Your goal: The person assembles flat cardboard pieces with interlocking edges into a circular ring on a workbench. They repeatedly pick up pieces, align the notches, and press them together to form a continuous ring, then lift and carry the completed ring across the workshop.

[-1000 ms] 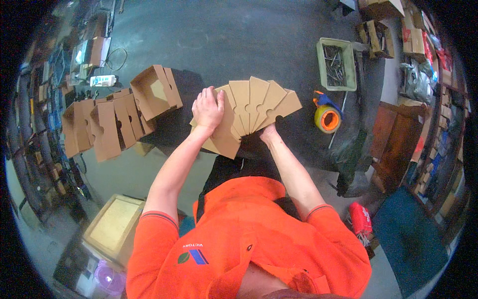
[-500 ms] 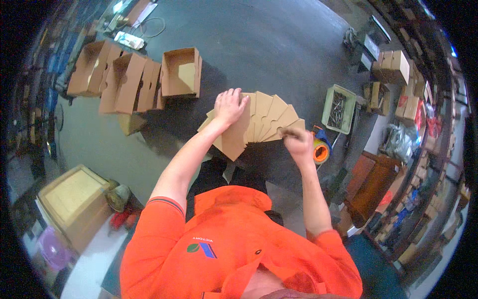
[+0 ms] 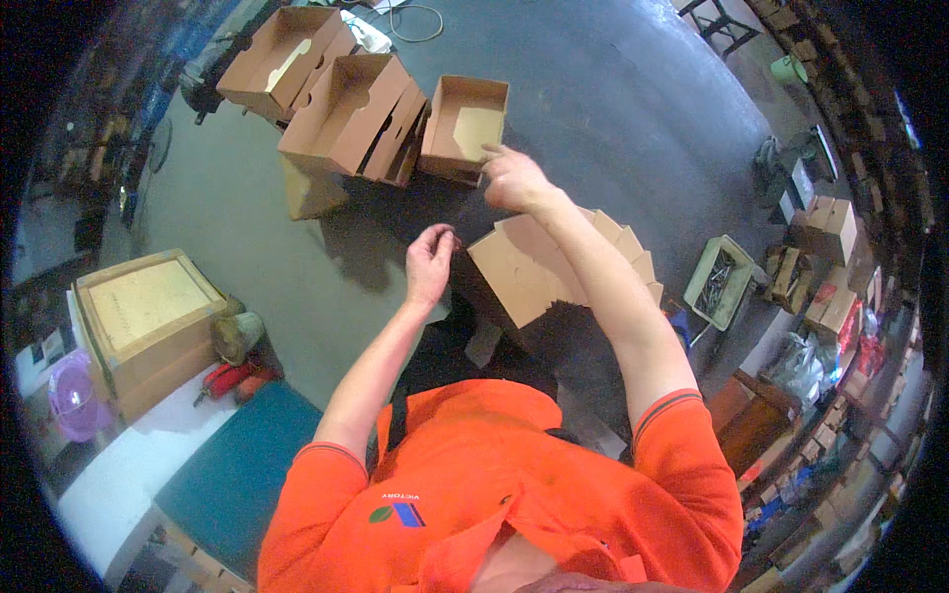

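Observation:
A fan of flat tan cardboard pieces [image 3: 529, 259] lies on the dark table in front of me, partly hidden by my right forearm. My right hand [image 3: 516, 181] is at the near right corner of an open cardboard box [image 3: 470, 111], with its index finger stretched toward the rim. I cannot tell whether it touches the box. Left of the fan, my left hand [image 3: 431, 262] hangs with its fingers curled in toward the thumb; anything between them is too small to make out. More open brown boxes [image 3: 341, 114] stand stacked and leaning to the left.
A pale green bin [image 3: 719, 284] of metal pieces stands to the right, near several small cartons [image 3: 825, 229]. At the left are a large carton [image 3: 148, 306], a purple fan-like object [image 3: 79, 395] and a teal surface [image 3: 237, 474]. A cable [image 3: 420, 25] lies at the far edge.
My left hand has come off the cardboard pieces, down and left. My right hand has swung from the fan's right end across to the open box. The view has turned left.

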The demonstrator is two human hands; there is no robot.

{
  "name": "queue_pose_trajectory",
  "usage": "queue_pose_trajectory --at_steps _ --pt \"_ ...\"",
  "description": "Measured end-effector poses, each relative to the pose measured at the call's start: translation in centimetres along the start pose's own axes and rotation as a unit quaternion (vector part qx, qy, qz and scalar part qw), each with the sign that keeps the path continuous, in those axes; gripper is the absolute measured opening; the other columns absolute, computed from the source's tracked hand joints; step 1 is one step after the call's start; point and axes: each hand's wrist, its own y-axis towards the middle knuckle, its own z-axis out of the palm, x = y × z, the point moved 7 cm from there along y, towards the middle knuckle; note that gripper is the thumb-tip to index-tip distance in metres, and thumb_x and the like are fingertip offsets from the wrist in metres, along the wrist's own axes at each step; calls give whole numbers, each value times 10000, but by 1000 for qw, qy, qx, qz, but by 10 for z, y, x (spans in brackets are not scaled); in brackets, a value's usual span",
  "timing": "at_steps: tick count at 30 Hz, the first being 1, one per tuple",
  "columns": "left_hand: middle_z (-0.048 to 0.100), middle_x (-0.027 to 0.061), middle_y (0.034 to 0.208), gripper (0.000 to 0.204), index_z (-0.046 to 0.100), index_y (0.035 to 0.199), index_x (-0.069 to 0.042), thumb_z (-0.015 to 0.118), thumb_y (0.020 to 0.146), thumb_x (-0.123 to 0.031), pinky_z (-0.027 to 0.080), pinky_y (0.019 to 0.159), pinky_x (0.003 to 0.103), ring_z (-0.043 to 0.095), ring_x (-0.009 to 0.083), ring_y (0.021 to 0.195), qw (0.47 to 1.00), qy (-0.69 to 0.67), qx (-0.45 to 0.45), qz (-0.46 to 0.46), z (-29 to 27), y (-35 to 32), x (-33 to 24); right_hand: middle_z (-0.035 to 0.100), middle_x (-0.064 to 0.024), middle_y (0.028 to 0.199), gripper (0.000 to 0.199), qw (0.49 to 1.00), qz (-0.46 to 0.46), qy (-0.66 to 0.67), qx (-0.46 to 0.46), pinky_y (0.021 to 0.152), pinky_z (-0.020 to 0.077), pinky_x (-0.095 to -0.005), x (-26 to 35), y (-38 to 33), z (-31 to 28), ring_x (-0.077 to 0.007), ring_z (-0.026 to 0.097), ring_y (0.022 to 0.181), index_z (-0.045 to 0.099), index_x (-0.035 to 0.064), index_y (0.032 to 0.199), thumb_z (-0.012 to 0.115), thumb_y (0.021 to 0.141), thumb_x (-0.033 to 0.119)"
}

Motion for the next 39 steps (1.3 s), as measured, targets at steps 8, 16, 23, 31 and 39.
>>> queue_pose_trajectory --at_steps 8,16,23,31,39 --pt "588 160 1174 462 498 1196 0 358 970 -378 501 880 428 590 282 1062 841 -453 211 -206 54 34 -67 622 -141 1052 252 903 -154 182 -358 918 488 -402 20 -167 -87 -333 498 1208 623 16 795 641 545 42" --pt "577 86 1156 493 507 1238 -70 428 951 -462 469 884 354 565 193 1038 873 -332 287 -211 151 -12 -150 583 -129 1123 342 892 -11 264 -367 970 432 -429 26 -288 -62 -337 464 1238 604 -49 838 561 513 48" --pt "545 98 1208 566 438 1309 -62 408 949 -497 441 930 379 536 234 1093 830 -308 417 -206 224 -46 -170 579 -171 1121 280 875 73 211 -428 999 419 -455 5 -359 -53 -354 480 1203 574 -26 790 595 529 75" --pt "503 119 1275 646 359 1368 -18 524 894 -425 415 967 357 513 213 1135 790 -273 527 -155 290 -84 -207 564 -157 1170 313 864 138 205 -439 1065 328 -433 4 -412 -63 -345 440 1240 630 -6 800 537 510 67" --pt "462 163 1308 682 376 1375 -47 665 835 -346 389 993 366 490 278 1165 852 -50 521 11 334 -135 -144 552 -102 1183 632 562 179 707 -389 941 365 -247 14 -435 -4 -190 516 1113 634 -28 1128 419 534 -65"
